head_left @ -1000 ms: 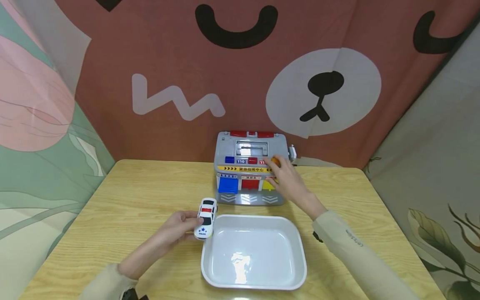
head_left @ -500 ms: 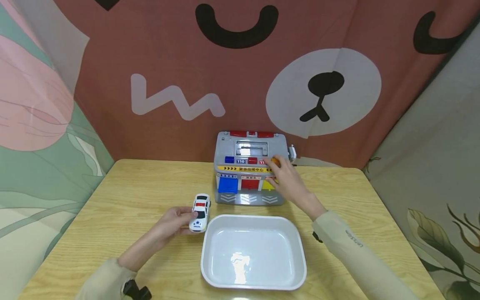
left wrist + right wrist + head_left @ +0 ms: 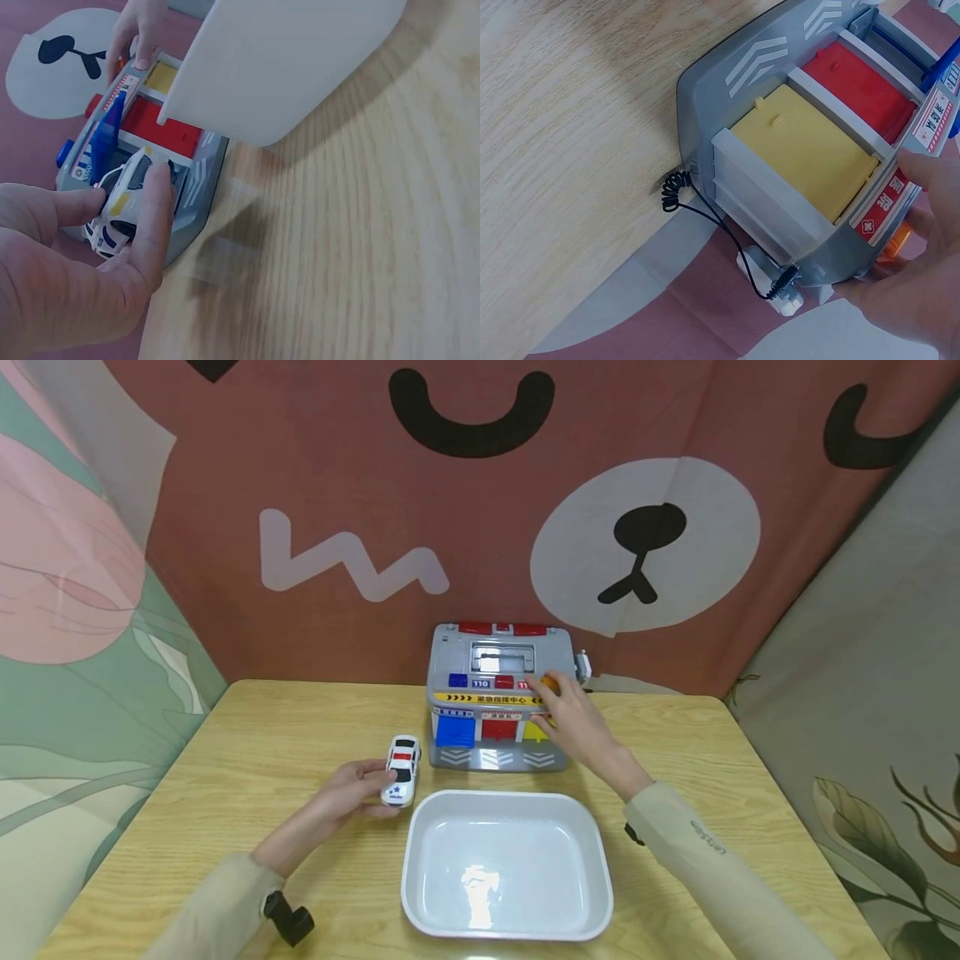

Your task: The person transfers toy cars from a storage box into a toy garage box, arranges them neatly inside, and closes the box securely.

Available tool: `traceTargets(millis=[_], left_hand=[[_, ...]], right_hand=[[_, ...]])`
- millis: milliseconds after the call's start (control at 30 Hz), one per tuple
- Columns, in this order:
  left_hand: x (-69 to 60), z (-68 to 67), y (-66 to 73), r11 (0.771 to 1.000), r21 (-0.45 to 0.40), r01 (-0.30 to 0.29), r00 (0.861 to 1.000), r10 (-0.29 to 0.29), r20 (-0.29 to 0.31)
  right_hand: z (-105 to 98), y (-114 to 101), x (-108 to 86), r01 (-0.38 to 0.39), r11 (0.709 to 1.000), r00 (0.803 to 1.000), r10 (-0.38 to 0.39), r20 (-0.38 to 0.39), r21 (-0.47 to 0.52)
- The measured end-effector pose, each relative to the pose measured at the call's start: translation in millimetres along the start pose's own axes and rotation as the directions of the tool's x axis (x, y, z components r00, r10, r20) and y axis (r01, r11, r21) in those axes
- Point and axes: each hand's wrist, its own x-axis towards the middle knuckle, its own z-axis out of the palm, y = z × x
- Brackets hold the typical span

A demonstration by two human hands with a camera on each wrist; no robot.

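My left hand (image 3: pixel 351 790) pinches a white toy police car (image 3: pixel 402 769) with a red roof bar, thumb on one side and fingers on the other. The car is just left of a grey toy garage (image 3: pixel 450 760). In the left wrist view the garage's blue door (image 3: pixel 109 135) stands swung outward, while the red door (image 3: pixel 161 127) is down. My right hand (image 3: pixel 579 720) grips the upper right front edge of the garage, around the orange button (image 3: pixel 895 244). Its thumb lies on the front sign, above the yellow door (image 3: pixel 802 146).
A white basin (image 3: pixel 510 796) stands on the wooden table (image 3: pixel 300 727), in front of the garage. A coiled black cord (image 3: pixel 676 187) and a white part (image 3: pixel 787 304) hang at the garage's side. A printed curtain (image 3: pixel 337 460) rises behind the table.
My left hand has carried the police car leftward off the basin's rim, then forward toward the garage. The right hand stays on the garage.
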Motion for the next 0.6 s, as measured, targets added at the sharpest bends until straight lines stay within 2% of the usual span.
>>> traceTargets(millis=[200,467,600], left_hand=[[8.8,0.8,-4.8,1.000,-0.021,-0.003,1.000,0.004,0.013],[19.7,-0.3,-8.4,0.997,-0.049,0.052,0.998,-0.053,-0.022],[29.2,-1.6,-10.7,0.997,-0.044,0.067,0.998,-0.067,0.000]], right_hand=[[0.9,-0.4,-0.4,-0.002,1.000,1.000,0.002,0.000,0.001],[1.5,-0.1,-0.6,-0.005,1.000,1.000,0.005,-0.005,0.012],[1.4,-0.1,-0.5,0.002,1.000,1.000,-0.002,-0.013,0.016]])
